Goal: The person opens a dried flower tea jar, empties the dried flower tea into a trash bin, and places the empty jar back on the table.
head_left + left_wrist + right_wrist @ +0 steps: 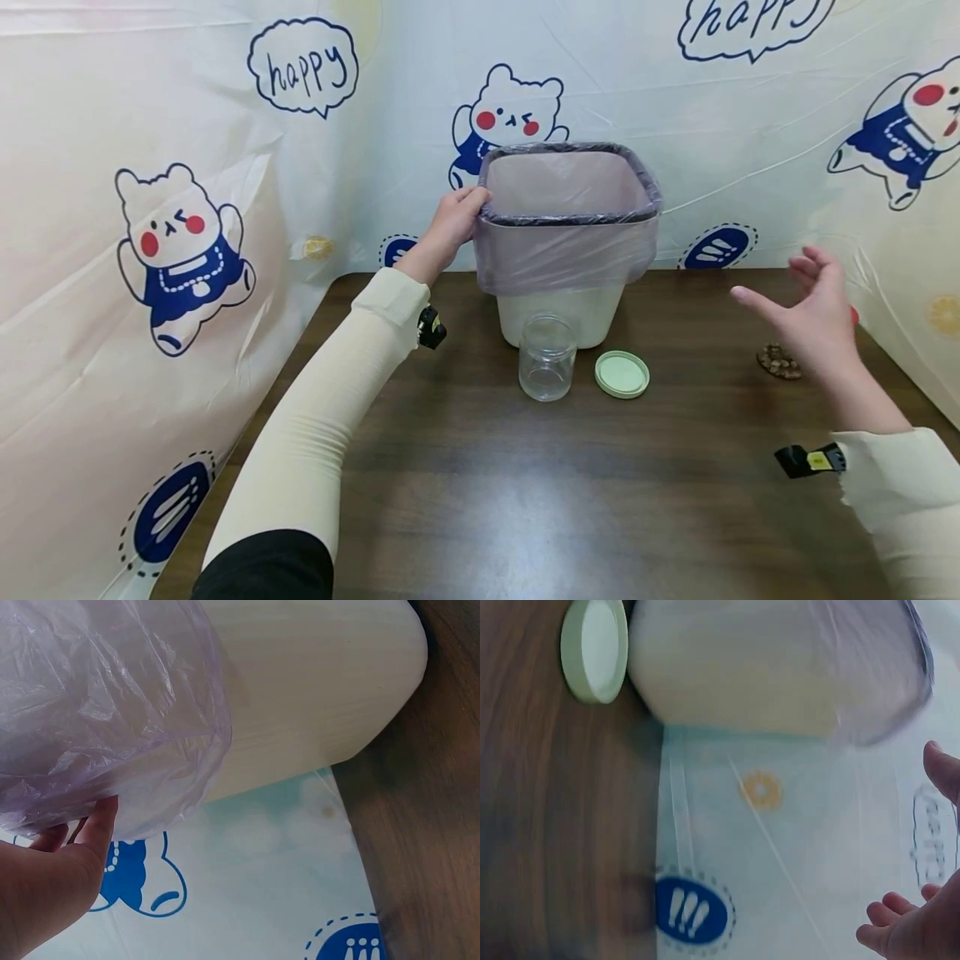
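Note:
A cream trash can [600, 310] lined with a thin purplish bag [570, 257] stands at the back of the table. My left hand [452, 223] grips its left rim over the folded bag, thumb on top. In the left wrist view, that hand's fingers [97, 829] lie against the crinkled bag. My right hand [813, 321] is raised at the right, thumb spread from the fingers, holding nothing. In front of the can stand a clear glass jar [546, 367] without a lid and, flat beside it, a pale green lid [622, 374].
A small brown pebbly mass [778, 362] lies near my right hand, partly covered by it. Behind that hand a bit of something red [854, 316] peeks out. A printed cloth [405, 108] hangs along the back and sides of the brown wooden table [480, 483].

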### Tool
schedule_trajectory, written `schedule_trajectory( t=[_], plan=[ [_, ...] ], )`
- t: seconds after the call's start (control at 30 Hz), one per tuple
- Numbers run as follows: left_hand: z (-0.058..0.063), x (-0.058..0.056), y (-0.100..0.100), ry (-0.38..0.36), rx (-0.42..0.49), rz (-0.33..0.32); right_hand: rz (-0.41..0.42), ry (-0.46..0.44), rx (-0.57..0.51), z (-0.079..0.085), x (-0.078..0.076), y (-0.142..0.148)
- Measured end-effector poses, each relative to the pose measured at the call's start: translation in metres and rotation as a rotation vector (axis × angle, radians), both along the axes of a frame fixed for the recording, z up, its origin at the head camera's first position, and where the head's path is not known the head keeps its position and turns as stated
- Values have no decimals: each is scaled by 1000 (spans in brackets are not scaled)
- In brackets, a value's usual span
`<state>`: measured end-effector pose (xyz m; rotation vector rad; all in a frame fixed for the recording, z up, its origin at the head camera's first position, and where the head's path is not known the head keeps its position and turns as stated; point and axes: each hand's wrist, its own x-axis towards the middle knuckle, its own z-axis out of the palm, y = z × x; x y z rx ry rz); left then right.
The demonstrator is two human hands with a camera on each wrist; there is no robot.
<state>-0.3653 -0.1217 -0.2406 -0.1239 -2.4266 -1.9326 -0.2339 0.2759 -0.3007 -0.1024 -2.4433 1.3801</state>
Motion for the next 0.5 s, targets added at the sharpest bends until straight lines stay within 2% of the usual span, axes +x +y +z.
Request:
schedule_trajectory(
  t=[0.2,0.3,0.5],
  plan=[
    [0,0,1,-1,3,-5,-118,-30,-68,-7,2,34],
    [0,0,0,0,12,-4,-190,-34,-84,-20,-5,57],
    [0,1,0,12,16,-11,-269,-79,-84,-50,-16,98]
  ],
)
